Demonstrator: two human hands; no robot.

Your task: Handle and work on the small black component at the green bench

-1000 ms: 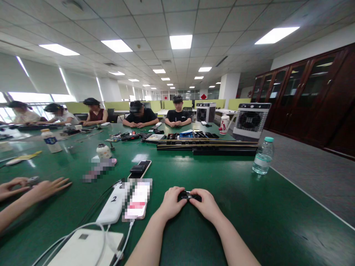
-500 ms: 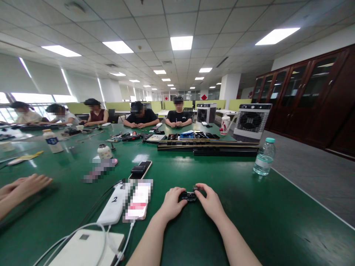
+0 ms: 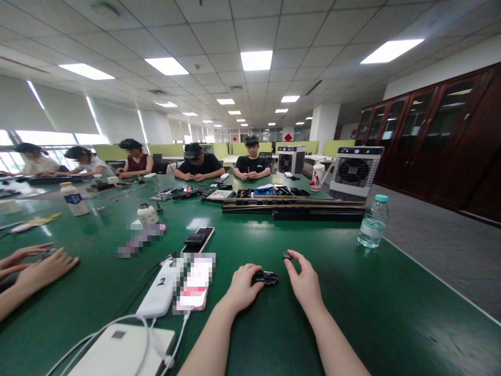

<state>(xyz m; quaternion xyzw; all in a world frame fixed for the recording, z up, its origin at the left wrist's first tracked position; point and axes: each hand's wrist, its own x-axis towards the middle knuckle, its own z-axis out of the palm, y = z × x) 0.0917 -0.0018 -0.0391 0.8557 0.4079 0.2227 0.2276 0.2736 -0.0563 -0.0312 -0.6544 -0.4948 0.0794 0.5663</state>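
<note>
My left hand point(image 3: 243, 286) grips the left end of a small black part point(image 3: 268, 278) with silvery details, low over the green table point(image 3: 376, 292). Its exact kind is too small to make out. Between thumb and fingertips of my right hand point(image 3: 303, 279) is a small dark block point(image 3: 287, 255), apart from the black part and a little beyond it to the right. The fingers of my left hand cover one end of the black part.
A water bottle point(image 3: 373, 222) stands at the right edge. Left of my arms lie a phone point(image 3: 195, 284), a white power bank point(image 3: 158, 290) and a cable-draped white box point(image 3: 121, 350). Black rails point(image 3: 313, 213) lie ahead. A neighbour's hands point(image 3: 43, 266) work at far left.
My right hand has drawn the small dark block away from the black part, to the right and slightly forward. My left hand has stayed in place. The neighbour's hands have shifted.
</note>
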